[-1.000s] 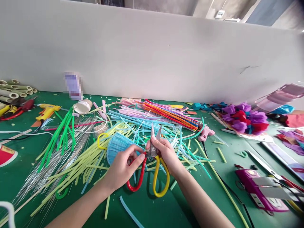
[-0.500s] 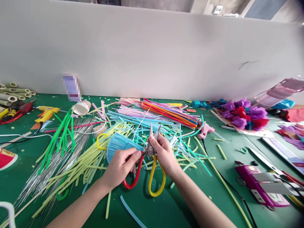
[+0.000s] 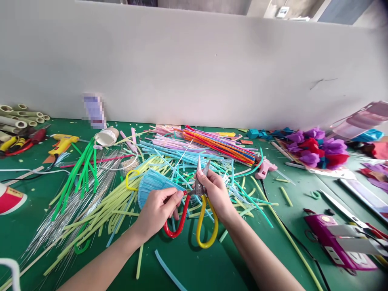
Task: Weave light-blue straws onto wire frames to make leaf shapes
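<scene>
My left hand (image 3: 160,208) is closed in a pinch on a light blue fan-shaped piece of pipe cleaners (image 3: 149,186). Its wide ribbed end spreads out to the left, and its narrow end lies by the fingertips. My right hand (image 3: 214,194) grips a pair of scissors (image 3: 206,226) around the pivot. The blades point up and away, a little apart. One handle loop is yellow and the other red; the red one comes right beside my left fingertips. Fingers partly hide where the narrow end meets the scissors.
Loose pipe cleaners (image 3: 121,204) in yellow-green and a multicoloured bundle (image 3: 221,145) cover the middle. A yellow glue gun (image 3: 62,144) lies left, a pink glue gun (image 3: 265,167) right. A purple power strip (image 3: 330,238), more scissors (image 3: 344,206) and purple-red flowers (image 3: 315,147) are on the right.
The view has shifted slightly, so the scene sits a little differently in frame. Both hands keep their holds, and the scissors have turned slightly, with the blade tips a bit closer together.
</scene>
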Demonstrator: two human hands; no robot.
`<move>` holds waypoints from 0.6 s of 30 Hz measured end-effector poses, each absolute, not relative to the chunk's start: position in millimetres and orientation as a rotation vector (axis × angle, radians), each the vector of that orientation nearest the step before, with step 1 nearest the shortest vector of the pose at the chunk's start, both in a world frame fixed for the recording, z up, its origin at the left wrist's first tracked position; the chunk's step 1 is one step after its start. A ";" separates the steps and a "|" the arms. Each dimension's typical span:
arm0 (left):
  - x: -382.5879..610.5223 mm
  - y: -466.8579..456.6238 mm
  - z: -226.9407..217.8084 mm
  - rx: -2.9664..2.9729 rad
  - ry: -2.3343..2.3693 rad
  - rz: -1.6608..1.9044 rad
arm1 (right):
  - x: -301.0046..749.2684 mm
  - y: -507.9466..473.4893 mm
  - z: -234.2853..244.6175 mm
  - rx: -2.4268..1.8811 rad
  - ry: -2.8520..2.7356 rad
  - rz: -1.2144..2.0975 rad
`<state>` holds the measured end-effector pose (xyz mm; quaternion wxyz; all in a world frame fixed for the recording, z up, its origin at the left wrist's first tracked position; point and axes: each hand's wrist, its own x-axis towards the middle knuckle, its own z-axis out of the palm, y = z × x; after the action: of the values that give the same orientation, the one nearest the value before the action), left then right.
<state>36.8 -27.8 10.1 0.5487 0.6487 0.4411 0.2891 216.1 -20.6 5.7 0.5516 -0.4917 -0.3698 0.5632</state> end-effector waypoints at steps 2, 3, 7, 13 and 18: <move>37.9 -29.5 6.7 1.494 1.080 0.683 | 214.9 -18.9 1.0 -1.141 -0.849 1.363; 38.2 -31.0 4.5 1.460 1.093 0.685 | 214.0 -18.4 -1.5 -1.128 -0.835 1.381; 37.0 -35.8 -5.3 1.350 1.079 0.714 | 212.7 -18.2 -6.1 -1.067 -0.758 1.540; 30.7 -23.5 -6.2 1.031 0.932 1.023 | 210.4 -25.2 7.9 -0.675 -0.685 1.858; 24.8 -18.9 -1.3 0.945 0.932 1.180 | 194.1 -40.7 10.4 -0.527 -0.790 1.996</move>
<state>24.8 -18.9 -1.3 0.6310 0.4129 0.4071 0.5154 194.1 -40.7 10.4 0.4488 -0.2129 -0.3195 0.8070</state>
